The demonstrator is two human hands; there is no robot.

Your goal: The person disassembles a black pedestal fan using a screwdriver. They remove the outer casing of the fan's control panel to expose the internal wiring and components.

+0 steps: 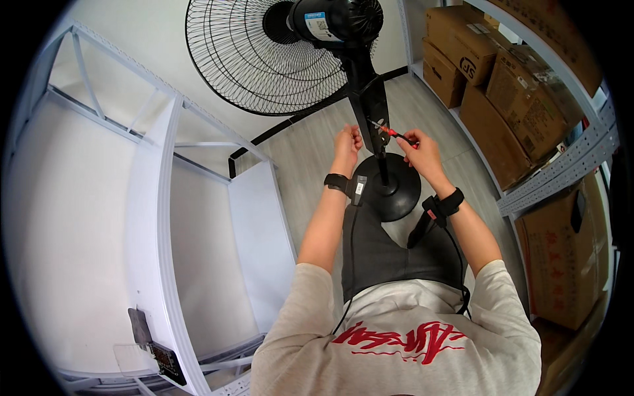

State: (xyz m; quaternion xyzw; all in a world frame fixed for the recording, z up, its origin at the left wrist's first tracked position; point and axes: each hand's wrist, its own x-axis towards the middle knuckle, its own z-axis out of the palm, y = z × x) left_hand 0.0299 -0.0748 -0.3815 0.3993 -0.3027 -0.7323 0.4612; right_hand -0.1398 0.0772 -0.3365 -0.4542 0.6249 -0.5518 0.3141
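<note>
A black pedestal fan [362, 74] stands on the floor in front of me, its round wire grille [231, 56] facing away to the left. My right hand [424, 157] grips a screwdriver [391, 132] with a red and black handle. The screwdriver's metal shaft points up and left, with its tip at the flat panel on the fan's upright. Just left of that upright is my left hand [347, 146], its fingers curled together; anything between them is too small to make out. Below both hands rests the fan's round black base [393, 198], near my legs.
White metal shelving [155, 218] fills the left side, with a small dark circuit board [165, 363] on its near end. Along the right, a grey rack [558, 162] holds several cardboard boxes [492, 135]. Black bands with cables circle both my wrists.
</note>
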